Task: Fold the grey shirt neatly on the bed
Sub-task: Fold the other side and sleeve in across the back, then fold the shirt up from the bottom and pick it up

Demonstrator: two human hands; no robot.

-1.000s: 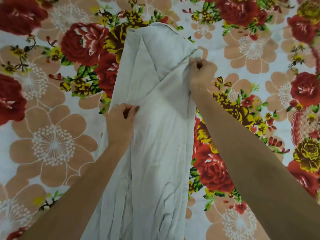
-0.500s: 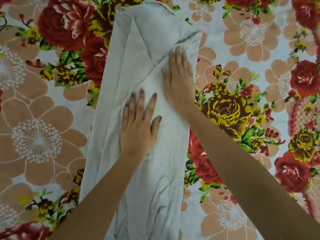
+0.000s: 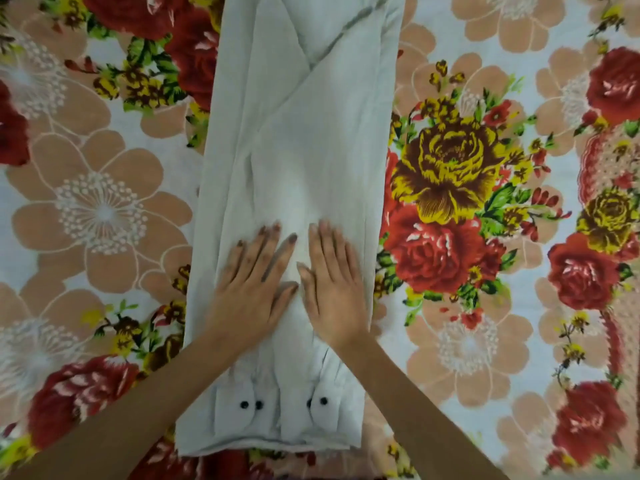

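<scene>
The grey shirt (image 3: 298, 150) lies lengthwise on the bed as a long narrow strip, its sides folded in and both sleeves laid down the middle. The two cuffs with dark buttons sit side by side near its lower end. My left hand (image 3: 254, 289) lies flat on the cloth with straight, spread fingers. My right hand (image 3: 334, 282) presses flat beside it, fingers together, the thumbs almost touching. Both hands rest on the lower middle of the strip, above the cuffs. The shirt's top end runs out of view.
The bed (image 3: 485, 341) is covered with a floral sheet of red, yellow and tan flowers on pale blue. It spreads flat on both sides of the shirt.
Both hands first pinched the cloth higher up, then flattened and slid down the shirt toward me. The view has moved down, and the buttoned cuffs now show.
</scene>
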